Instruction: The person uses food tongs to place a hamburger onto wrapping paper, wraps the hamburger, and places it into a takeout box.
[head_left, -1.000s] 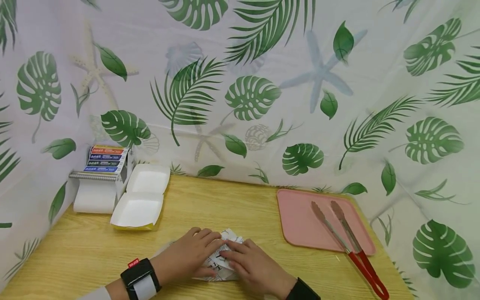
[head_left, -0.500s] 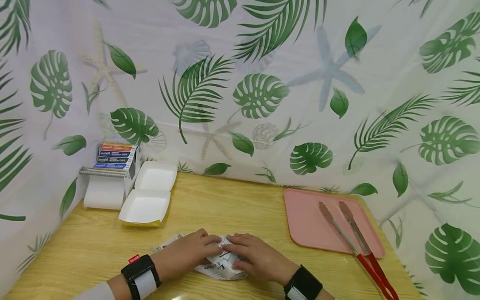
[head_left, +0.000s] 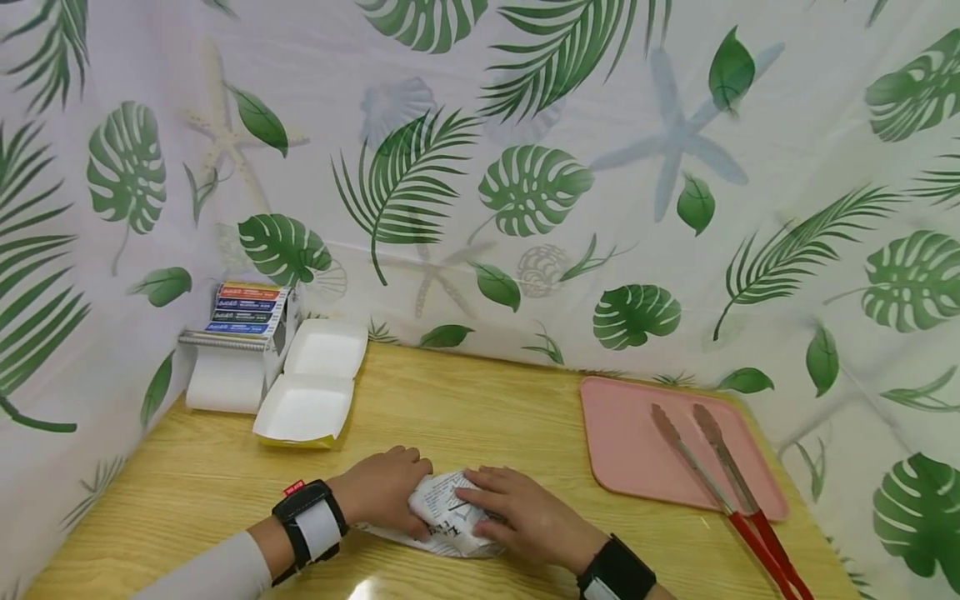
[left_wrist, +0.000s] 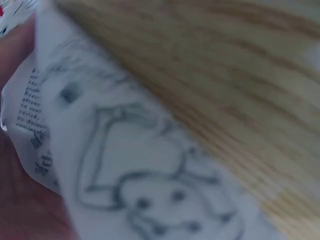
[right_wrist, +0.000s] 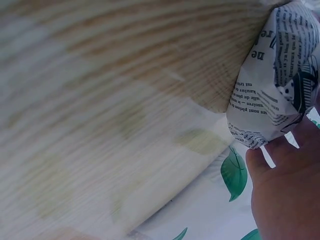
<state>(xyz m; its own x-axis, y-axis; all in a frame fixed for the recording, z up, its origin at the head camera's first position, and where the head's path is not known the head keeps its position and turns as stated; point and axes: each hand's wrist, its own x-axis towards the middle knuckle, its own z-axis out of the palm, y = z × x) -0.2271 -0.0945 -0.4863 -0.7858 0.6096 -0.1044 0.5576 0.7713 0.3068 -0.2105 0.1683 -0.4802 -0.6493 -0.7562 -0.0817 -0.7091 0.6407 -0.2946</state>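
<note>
A bundle wrapped in white paper with black newspaper-style print (head_left: 448, 507) lies on the table at front centre. What is inside is hidden. My left hand (head_left: 381, 492) holds its left side, fingers curled at the far edge and thumb nearer me. My right hand (head_left: 528, 518) grips the right side, fingers over the top and thumb on the near side. Close up in the left wrist view, a loose flap of the wrapping paper (left_wrist: 150, 150) bears a line drawing. The right wrist view has my fingers against the crumpled end of the bundle (right_wrist: 260, 107).
An open white takeaway box (head_left: 307, 404) stands back left, beside a roll dispenser (head_left: 232, 350) with coloured labels. On the right, red-handled tongs (head_left: 738, 500) lie partly across a pink tray (head_left: 622, 442). A leaf-print sheet (head_left: 450, 292) hangs behind the wooden table (head_left: 480, 408).
My left hand has shifted from the bundle's top to its left side, uncovering more print. The right hand stays on the right side. The head view has turned slightly left.
</note>
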